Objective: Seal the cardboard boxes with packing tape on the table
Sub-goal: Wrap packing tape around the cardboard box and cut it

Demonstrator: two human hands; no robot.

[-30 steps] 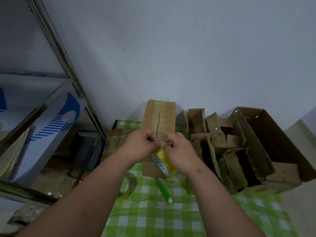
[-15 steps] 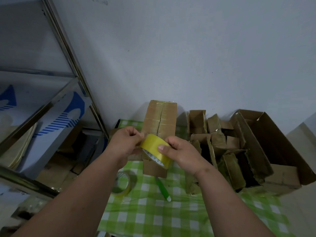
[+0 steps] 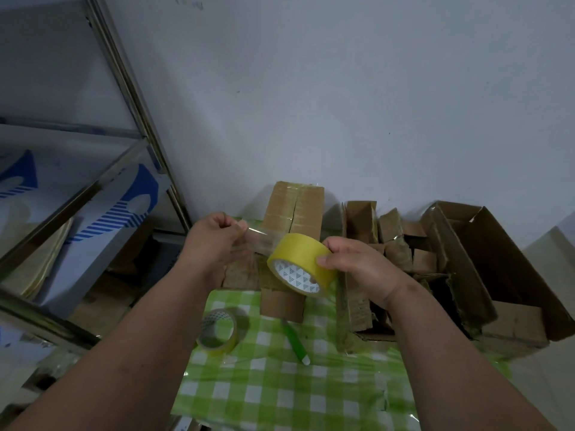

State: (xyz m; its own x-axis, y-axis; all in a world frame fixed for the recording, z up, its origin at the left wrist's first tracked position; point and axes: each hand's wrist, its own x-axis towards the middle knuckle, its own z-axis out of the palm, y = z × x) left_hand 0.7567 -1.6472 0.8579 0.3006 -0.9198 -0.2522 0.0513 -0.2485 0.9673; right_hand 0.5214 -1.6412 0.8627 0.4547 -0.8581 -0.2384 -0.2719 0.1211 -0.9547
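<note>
My right hand (image 3: pixel 357 264) grips a yellow roll of packing tape (image 3: pixel 300 264) held in the air above the table. My left hand (image 3: pixel 214 241) pinches the free end of the tape, and a clear strip (image 3: pixel 258 241) stretches between that hand and the roll. Behind the roll a closed cardboard box (image 3: pixel 295 209) stands upright against the wall, its centre seam covered with tape. Its lower part is hidden by the roll and my hands.
A thinner tape roll (image 3: pixel 217 332) and a green pen-like tool (image 3: pixel 295 342) lie on the green checked tablecloth (image 3: pixel 280 393). A large open carton (image 3: pixel 497 269) with several small boxes stands at right. A metal shelf rack (image 3: pixel 102 188) stands at left.
My hands have drawn apart: the left one moved left pulling a strip off the roll, and the right one lifted the roll higher and to the right.
</note>
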